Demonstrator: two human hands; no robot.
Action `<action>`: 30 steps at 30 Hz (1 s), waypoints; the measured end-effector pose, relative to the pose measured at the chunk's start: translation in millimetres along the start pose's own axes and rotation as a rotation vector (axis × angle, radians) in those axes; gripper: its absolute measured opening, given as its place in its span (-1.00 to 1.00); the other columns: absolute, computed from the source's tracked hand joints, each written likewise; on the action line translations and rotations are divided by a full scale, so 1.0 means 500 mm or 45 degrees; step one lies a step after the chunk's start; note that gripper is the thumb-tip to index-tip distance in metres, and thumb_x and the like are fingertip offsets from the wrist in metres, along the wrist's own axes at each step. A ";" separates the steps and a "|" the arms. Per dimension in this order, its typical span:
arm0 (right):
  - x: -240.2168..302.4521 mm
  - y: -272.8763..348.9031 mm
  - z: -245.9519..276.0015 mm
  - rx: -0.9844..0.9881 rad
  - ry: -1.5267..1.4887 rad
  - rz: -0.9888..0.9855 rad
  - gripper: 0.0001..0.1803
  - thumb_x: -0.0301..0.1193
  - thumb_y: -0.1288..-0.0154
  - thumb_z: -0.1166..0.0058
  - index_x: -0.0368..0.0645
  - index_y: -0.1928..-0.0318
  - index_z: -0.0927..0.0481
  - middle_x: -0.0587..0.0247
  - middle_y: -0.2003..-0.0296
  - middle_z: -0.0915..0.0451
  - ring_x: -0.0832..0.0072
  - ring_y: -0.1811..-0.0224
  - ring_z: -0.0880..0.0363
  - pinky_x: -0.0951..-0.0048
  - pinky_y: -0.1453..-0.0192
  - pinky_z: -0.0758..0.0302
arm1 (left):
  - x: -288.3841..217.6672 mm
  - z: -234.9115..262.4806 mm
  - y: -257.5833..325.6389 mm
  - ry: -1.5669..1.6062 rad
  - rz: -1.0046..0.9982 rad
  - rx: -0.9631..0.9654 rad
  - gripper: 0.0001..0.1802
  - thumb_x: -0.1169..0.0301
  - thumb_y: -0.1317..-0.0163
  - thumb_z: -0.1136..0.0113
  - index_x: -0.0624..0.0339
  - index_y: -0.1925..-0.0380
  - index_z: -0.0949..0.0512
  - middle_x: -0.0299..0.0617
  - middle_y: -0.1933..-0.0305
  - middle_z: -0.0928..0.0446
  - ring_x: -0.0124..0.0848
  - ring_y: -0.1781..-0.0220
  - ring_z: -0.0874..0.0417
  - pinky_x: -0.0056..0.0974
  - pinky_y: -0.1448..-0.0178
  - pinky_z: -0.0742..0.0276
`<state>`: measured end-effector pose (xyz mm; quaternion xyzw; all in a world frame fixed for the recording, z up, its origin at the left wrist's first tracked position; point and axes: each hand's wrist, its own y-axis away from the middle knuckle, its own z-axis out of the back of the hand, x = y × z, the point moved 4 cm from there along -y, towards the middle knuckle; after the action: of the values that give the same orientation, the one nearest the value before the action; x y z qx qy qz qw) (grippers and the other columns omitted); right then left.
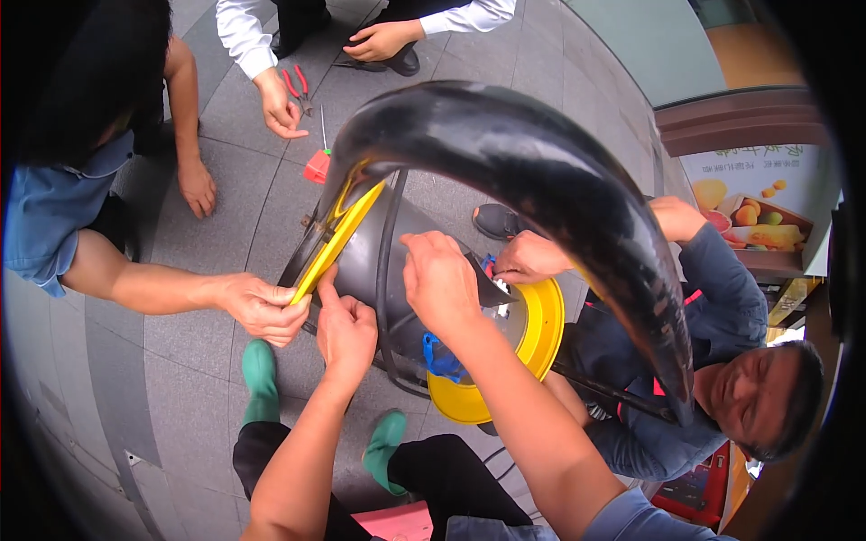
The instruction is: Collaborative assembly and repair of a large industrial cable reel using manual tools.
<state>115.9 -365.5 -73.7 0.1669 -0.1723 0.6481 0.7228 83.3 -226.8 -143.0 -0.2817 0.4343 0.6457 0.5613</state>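
A large shiny black curved shell [505, 135] arches over the work, with a long yellow strip [343, 236] along its left end. My left hand [347, 332] is just right of the strip's lower end, index finger stretched toward it, the other fingers loosely bent, nothing visible in them. My right hand [442, 284] is closed beside a thin black bar [388, 261], fingertips bent out of sight; what they hold is hidden. Another person's hand [266, 307] pinches the strip's lower end. A further person's hand [532, 259] works by a yellow ring [550, 325] holding a blue piece [442, 358].
Red-handled pliers [298, 83] and a red-handled screwdriver [317, 165] lie on the grey paving [207, 334]. Several people crouch around. Green boots [259, 370] stand below my arms, near a pink object [397, 521]. A red case [695, 487] is at lower right.
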 end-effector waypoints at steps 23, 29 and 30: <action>0.216 0.246 0.032 0.340 -1.473 -1.259 -0.62 -0.51 -0.24 0.17 -0.25 -0.09 -0.33 0.14 0.38 -0.58 0.52 0.42 -0.57 0.51 0.39 -0.50 | -0.154 0.376 0.044 0.437 0.604 0.392 -0.81 0.57 -0.21 0.14 0.26 0.28 -0.50 -0.30 0.66 -0.42 -0.64 0.73 -0.27 -0.53 0.65 -0.18; 0.204 0.192 0.028 0.256 -1.343 -1.050 -0.71 -0.52 -0.24 0.14 -0.26 0.01 -0.39 0.16 0.37 -0.57 0.51 0.43 -0.58 0.49 0.37 -0.50 | -0.153 0.361 -0.169 0.371 0.280 0.278 -0.78 0.54 -0.26 0.15 0.27 0.19 -0.49 -0.39 0.68 -0.36 -0.69 0.72 -0.22 -0.53 0.65 -0.13; 0.215 0.209 0.041 0.229 -1.363 -1.041 -0.71 -0.52 -0.24 0.13 -0.26 0.02 -0.40 0.17 0.37 -0.57 0.51 0.42 -0.57 0.50 0.36 -0.49 | -0.154 0.345 -0.208 0.294 0.154 0.327 -0.76 0.54 -0.23 0.14 0.31 0.15 -0.49 -0.38 0.68 -0.36 -0.68 0.71 -0.24 -0.51 0.64 -0.16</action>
<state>22.2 -269.8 -3.5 0.5758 -0.3748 0.1627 0.7082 222.0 -113.0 -22.8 -0.2534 0.5911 0.5808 0.4991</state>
